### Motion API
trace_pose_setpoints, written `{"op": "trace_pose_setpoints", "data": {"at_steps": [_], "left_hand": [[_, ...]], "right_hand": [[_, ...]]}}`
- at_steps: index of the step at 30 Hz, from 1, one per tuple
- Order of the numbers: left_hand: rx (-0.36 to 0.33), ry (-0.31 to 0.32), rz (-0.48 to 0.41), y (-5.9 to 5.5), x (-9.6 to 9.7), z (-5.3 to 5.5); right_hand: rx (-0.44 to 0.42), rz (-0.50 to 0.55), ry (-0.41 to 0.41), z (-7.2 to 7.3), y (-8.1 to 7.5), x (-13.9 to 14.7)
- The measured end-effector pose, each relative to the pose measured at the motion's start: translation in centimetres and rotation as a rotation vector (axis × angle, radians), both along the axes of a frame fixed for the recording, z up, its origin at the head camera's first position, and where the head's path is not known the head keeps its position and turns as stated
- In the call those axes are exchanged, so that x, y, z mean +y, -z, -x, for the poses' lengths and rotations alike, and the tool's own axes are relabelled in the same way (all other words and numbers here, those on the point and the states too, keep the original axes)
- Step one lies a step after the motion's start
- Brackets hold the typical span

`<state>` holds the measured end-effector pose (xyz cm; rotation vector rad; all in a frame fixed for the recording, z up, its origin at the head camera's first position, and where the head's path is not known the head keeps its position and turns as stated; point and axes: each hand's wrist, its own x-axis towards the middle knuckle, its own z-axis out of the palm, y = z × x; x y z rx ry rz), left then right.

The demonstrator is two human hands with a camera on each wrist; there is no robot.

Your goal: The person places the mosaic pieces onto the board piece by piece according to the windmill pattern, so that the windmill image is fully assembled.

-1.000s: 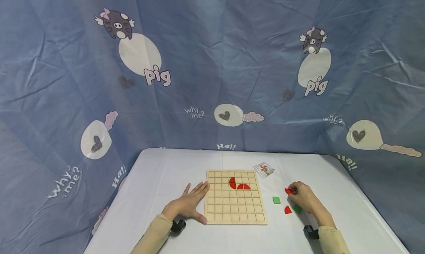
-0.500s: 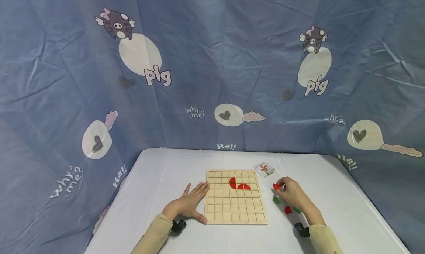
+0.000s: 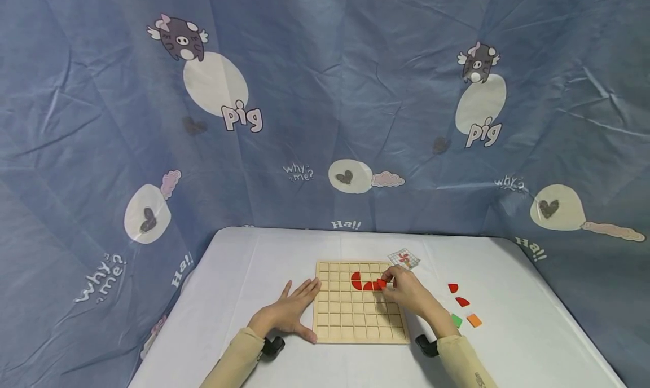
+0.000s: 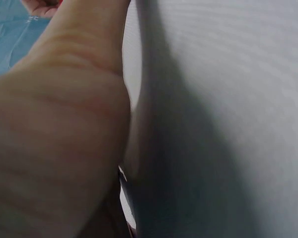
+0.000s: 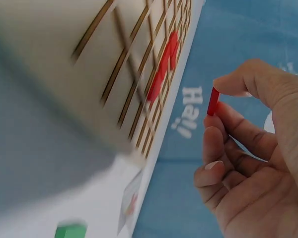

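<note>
A wooden grid board (image 3: 339, 320) lies on the white table. My left hand (image 3: 291, 310) rests against its left edge, fingers spread and straight. Over the board's upper right, my right hand (image 3: 410, 291) pinches a small red piece (image 5: 213, 101) between thumb and index finger; in the right wrist view only its flat edge shows. Several red quarter-circle pieces (image 3: 356, 281) sit in the upper cells, just left of that hand. The left wrist view is mostly filled by the left forearm and hand (image 4: 64, 119).
A picture card (image 3: 404, 258) with a red pattern lies beyond the board's top right corner. Right of the right forearm are two loose red pieces (image 3: 462, 301), a green piece (image 3: 456, 320) and an orange square (image 3: 474, 320). A blue printed curtain (image 3: 304, 123) hangs behind.
My right hand has carried the red piece left, from the loose pieces to over the board. Its move uncovers the orange square and other pieces. The left hand stays put.
</note>
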<state>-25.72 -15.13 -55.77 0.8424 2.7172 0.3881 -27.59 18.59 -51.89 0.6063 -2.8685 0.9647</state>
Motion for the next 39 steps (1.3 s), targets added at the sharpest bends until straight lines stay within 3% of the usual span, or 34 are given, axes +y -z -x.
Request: {"op": "trace_pose_setpoints", "data": {"at_steps": [12,18,25,39], "left_hand": [[0.008,0.007,0.002,-0.1,-0.1,0.0],[0.010,0.014,-0.006,-0.1,-0.1,0.0],[0.001,0.012,-0.013,-0.2,-0.1,-0.1],[0.005,0.008,-0.011,0.1,-0.1,0.0]], "right_hand": [[0.074,-0.063,-0.119,0.0,1.0,-5.0],[0.056,-0.076,-0.161,0.1,1.5,-6.4],[-0.022,-0.067,-0.170,0.3,1.9,-7.3],[-0.023,-0.071,-0.169,0.5,2.6,-7.6]]}}
